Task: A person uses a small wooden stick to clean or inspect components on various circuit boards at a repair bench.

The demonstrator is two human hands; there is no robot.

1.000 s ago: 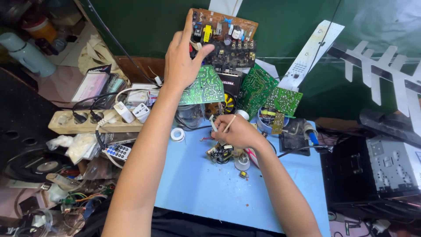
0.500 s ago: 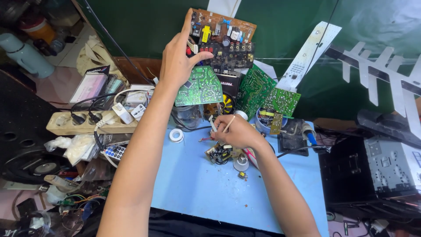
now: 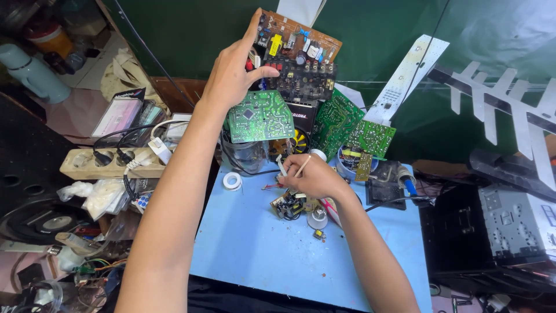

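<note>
Head view, one entry per item.

Left hand: reaching up and away from the bench, thumb and fingers pinching a small part at the left edge of the brown circuit board, which is leaning upright against the green wall.

Right hand: resting low over the blue bench, fingers closed around a thin pale stick that is angling upward.

Small dismantled circuit assembly: lying on the bench, just under the right hand and touching it.

Green circuit boards: standing below the brown board, more leaning to the right.

Roll of white tape: sitting on the bench near the left forearm.

Power strip: lying off the bench's left side, plugs in it.

Grey antenna: hanging at far right.
</note>
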